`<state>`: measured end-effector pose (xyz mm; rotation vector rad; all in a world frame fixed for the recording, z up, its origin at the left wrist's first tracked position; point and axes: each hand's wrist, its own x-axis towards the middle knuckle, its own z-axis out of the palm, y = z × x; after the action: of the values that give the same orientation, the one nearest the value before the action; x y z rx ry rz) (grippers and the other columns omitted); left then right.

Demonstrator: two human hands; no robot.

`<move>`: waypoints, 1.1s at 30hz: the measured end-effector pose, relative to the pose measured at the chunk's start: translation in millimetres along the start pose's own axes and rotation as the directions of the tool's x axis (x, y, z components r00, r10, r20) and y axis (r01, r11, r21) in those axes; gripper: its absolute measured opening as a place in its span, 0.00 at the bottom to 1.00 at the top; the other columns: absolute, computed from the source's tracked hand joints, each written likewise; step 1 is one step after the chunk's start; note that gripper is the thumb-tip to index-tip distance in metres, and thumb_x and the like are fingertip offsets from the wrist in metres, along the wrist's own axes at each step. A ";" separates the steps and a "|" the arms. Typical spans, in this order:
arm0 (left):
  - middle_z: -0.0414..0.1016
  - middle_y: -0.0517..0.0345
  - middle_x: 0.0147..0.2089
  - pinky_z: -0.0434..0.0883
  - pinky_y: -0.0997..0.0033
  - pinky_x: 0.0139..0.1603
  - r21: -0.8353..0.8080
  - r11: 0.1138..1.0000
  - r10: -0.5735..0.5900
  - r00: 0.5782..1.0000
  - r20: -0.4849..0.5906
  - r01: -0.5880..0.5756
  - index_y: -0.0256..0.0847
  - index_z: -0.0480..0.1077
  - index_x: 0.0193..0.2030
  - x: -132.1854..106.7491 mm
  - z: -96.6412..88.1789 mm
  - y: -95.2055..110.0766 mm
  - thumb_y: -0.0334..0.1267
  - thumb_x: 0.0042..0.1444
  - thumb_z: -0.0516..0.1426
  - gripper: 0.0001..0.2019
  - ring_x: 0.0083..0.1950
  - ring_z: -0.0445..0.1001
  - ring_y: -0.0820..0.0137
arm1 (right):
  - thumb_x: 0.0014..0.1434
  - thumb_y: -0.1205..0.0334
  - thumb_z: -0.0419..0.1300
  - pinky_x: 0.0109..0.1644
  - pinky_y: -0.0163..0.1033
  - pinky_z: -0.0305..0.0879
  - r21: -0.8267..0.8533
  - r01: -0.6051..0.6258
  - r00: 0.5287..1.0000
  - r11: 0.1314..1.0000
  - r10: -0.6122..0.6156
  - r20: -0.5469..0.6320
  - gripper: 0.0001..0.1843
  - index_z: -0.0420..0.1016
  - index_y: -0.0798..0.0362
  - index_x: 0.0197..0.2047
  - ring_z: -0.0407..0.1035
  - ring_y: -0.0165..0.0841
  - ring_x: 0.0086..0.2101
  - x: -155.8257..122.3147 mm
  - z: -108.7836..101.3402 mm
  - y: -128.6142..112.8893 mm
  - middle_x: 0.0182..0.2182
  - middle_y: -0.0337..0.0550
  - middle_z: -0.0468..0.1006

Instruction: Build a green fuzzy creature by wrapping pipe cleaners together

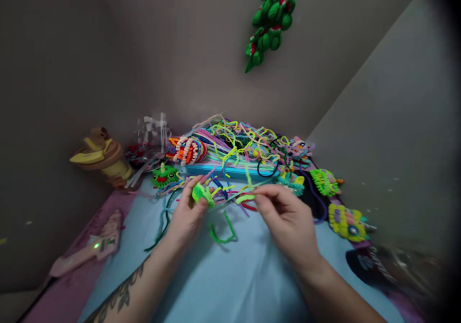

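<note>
Left hand (189, 215): thumb and fingers pinched on green fuzzy coil (201, 193). Right hand (284, 217): fingertips pinched on pale green strand (242, 198), which runs from them across to the left fingers. Bent dark green pipe cleaner (221, 234) lies on blue cloth (245, 275) just below the gap between both sets of fingers, untouched. Pipe cleaner pile (237, 145) just beyond the fingertips. Yellow woven piece (347, 223) well right of the right fingers.

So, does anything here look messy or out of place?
The pipe cleaner pile is a tangle, strands spilling over the blue tray onto the cloth. One bent green piece lies loose between the left hand, which pinches a fuzzy green lump, and the right hand, pinching a pale green strand. Nothing looks broken.
</note>
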<state>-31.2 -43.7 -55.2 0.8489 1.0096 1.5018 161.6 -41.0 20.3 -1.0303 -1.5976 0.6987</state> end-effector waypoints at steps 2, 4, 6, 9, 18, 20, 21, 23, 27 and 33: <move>0.65 0.52 0.62 0.66 0.65 0.55 0.189 0.979 0.080 0.997 0.021 -0.083 0.48 0.62 0.60 -1.7 -1.0 0.3 0.49 0.51 0.62 0.30 0.57 0.69 0.63 | 0.56 0.64 0.60 0.29 0.30 0.65 -0.041 0.017 0.998 0.999 -0.014 0.064 0.03 0.76 0.51 0.33 0.70 0.28 0.27 -0.6 8.0 3.3 0.28 0.38 0.78; 0.68 0.51 0.59 0.66 0.64 0.56 0.347 0.923 0.152 0.986 0.063 -0.164 0.45 0.63 0.58 -3.8 -0.9 1.4 0.46 0.52 0.61 0.27 0.57 0.68 0.61 | 0.56 0.64 0.60 0.28 0.31 0.63 -0.075 0.026 0.995 0.997 -0.019 0.097 0.03 0.76 0.52 0.33 0.68 0.27 0.24 -0.8 13.6 8.1 0.28 0.38 0.78; 0.70 0.50 0.57 0.66 0.62 0.55 0.419 0.883 0.180 0.977 0.117 -0.213 0.43 0.65 0.56 -6.0 0.6 2.3 0.44 0.52 0.61 0.24 0.56 0.69 0.60 | 0.57 0.64 0.59 0.26 0.30 0.61 -0.100 0.035 0.993 0.994 -0.023 0.112 0.04 0.75 0.52 0.33 0.66 0.26 0.22 -0.7 16.5 12.3 0.27 0.37 0.78; 0.69 0.49 0.56 0.65 0.59 0.57 0.459 0.851 0.199 0.966 0.167 -0.255 0.43 0.66 0.54 -8.7 4.0 1.3 0.42 0.52 0.61 0.22 0.57 0.68 0.59 | 0.59 0.64 0.56 0.29 0.31 0.62 -0.123 0.036 0.991 0.992 -0.020 0.131 0.05 0.73 0.53 0.33 0.68 0.27 0.26 -0.2 18.5 17.5 0.27 0.38 0.76; 0.62 0.47 0.60 0.68 0.60 0.54 0.553 0.757 0.259 0.937 0.235 -0.348 0.46 0.66 0.50 -15.7 7.4 -3.4 0.39 0.51 0.63 0.19 0.64 0.60 0.57 | 0.60 0.65 0.54 0.34 0.34 0.59 -0.207 0.008 0.995 0.978 0.013 0.102 0.09 0.69 0.53 0.28 0.66 0.31 0.31 2.4 29.9 28.5 0.28 0.40 0.70; 0.61 0.47 0.61 0.69 0.60 0.54 0.571 0.740 0.269 0.934 0.235 -0.356 0.46 0.66 0.51 -16.2 6.7 -2.1 0.39 0.53 0.61 0.18 0.65 0.59 0.57 | 0.60 0.65 0.54 0.33 0.34 0.59 -0.173 -0.030 0.990 0.984 0.054 0.133 0.10 0.68 0.53 0.26 0.65 0.31 0.30 2.9 31.2 27.8 0.27 0.39 0.69; 0.60 0.47 0.61 0.69 0.60 0.54 0.578 0.736 0.267 0.935 0.232 -0.353 0.46 0.66 0.51 -16.1 6.4 -1.4 0.39 0.54 0.61 0.18 0.65 0.59 0.57 | 0.59 0.65 0.54 0.33 0.34 0.59 -0.159 -0.047 0.985 0.986 0.072 0.157 0.10 0.67 0.53 0.26 0.65 0.31 0.30 3.0 31.8 27.4 0.26 0.39 0.69; 0.60 0.46 0.62 0.69 0.60 0.53 0.594 0.727 0.263 0.938 0.224 -0.345 0.46 0.67 0.51 -15.5 6.0 -0.3 0.39 0.54 0.60 0.17 0.65 0.59 0.57 | 0.59 0.65 0.54 0.33 0.34 0.59 -0.145 -0.076 0.973 0.986 0.105 0.204 0.11 0.68 0.53 0.25 0.65 0.30 0.30 2.8 33.1 27.4 0.26 0.39 0.69; 0.61 0.47 0.62 0.69 0.60 0.53 0.617 0.703 0.293 0.935 0.202 -0.354 0.46 0.67 0.50 -14.4 7.0 1.3 0.38 0.54 0.60 0.16 0.64 0.61 0.58 | 0.59 0.65 0.54 0.38 0.36 0.63 -0.081 -0.146 0.950 0.986 0.163 0.268 0.09 0.73 0.53 0.28 0.68 0.32 0.32 1.5 35.4 30.2 0.28 0.40 0.75; 0.63 0.46 0.61 0.72 0.64 0.45 0.631 0.709 0.294 0.945 0.142 -0.315 0.45 0.68 0.49 -13.7 8.0 3.0 0.39 0.54 0.60 0.16 0.64 0.62 0.56 | 0.53 0.66 0.59 0.40 0.35 0.65 0.018 -0.240 0.926 0.971 0.224 0.305 0.04 0.76 0.53 0.32 0.71 0.32 0.34 0.3 37.5 30.9 0.31 0.40 0.79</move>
<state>-22.9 -56.2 -49.2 1.5986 1.4562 1.3985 133.7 -24.2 -15.9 -1.1243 -1.7187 1.0997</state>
